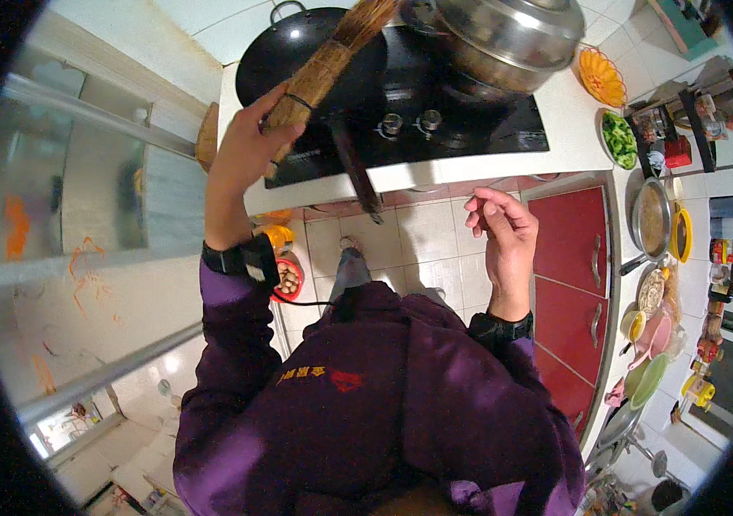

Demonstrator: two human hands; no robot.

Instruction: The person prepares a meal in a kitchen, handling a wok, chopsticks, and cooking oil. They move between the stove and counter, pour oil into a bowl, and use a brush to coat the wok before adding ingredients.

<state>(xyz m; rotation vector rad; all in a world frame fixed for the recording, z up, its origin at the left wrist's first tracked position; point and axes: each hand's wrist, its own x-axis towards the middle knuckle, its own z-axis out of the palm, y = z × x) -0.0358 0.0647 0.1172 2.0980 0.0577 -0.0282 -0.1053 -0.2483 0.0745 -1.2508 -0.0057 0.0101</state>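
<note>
My left hand (250, 145) grips a bundled straw wok brush (311, 80) near its tied handle end. The brush slants over a black wok (282, 48) on the left burner, its bristles running up past the top of the picture. Below the brush, the wok's long dark handle (352, 164) sticks out over the counter's front edge. My right hand (505, 222) hangs over the floor in front of the counter, fingers loosely curled, with nothing visible in it.
A lidded steel pot (502, 39) stands on the right of the black gas hob (489, 138). Beyond it are an orange basket (602, 76) and a plate of chopped green vegetables (619, 138). A steel pan (650, 219) and several bowls line the right counter above red cabinets (566, 245).
</note>
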